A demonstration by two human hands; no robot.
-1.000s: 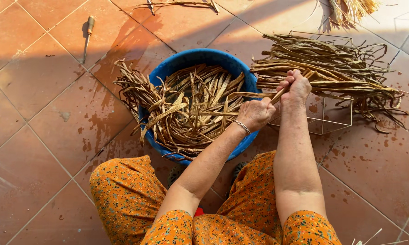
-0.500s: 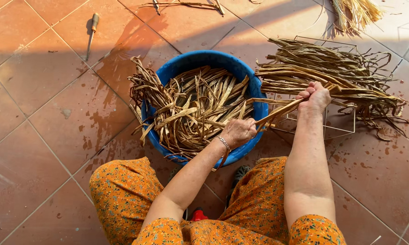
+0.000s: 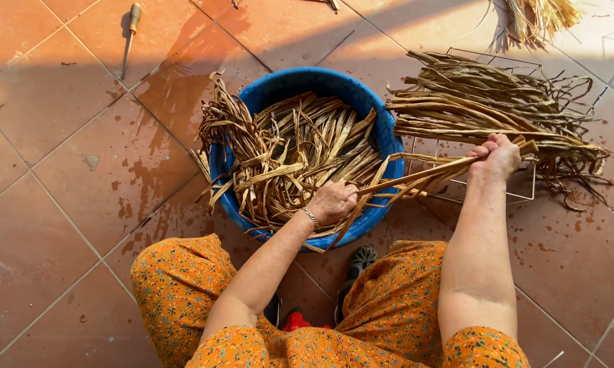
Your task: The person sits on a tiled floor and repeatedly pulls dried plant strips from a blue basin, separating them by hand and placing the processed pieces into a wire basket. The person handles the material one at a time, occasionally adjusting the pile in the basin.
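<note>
Gripping tan, flat dried leaf strips (image 3: 416, 180), left hand (image 3: 331, 202) and right hand (image 3: 498, 155) fingers closed, over blue basin (image 3: 389, 136).

left hand (image 3: 331, 202): closed on dried strips (image 3: 416, 178) at the rim of the blue basin (image 3: 386, 140)
right hand (image 3: 498, 157): grips the same strips' far end, over the wire rack (image 3: 525, 193)
basin: full of tangled strips (some spill over the left rim)
rack: long bundle (image 3: 484, 102) on top
floor: wet terracotta tiles (image 3: 68, 136), tool (image 3: 130, 34) top left

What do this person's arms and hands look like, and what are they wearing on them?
Both arms are bare to the shoulder. The left hand has a thin silvery bracelet at the wrist. The right hand shows no jewellery or glove. Orange flower-patterned clothing covers the body and knees.
</note>
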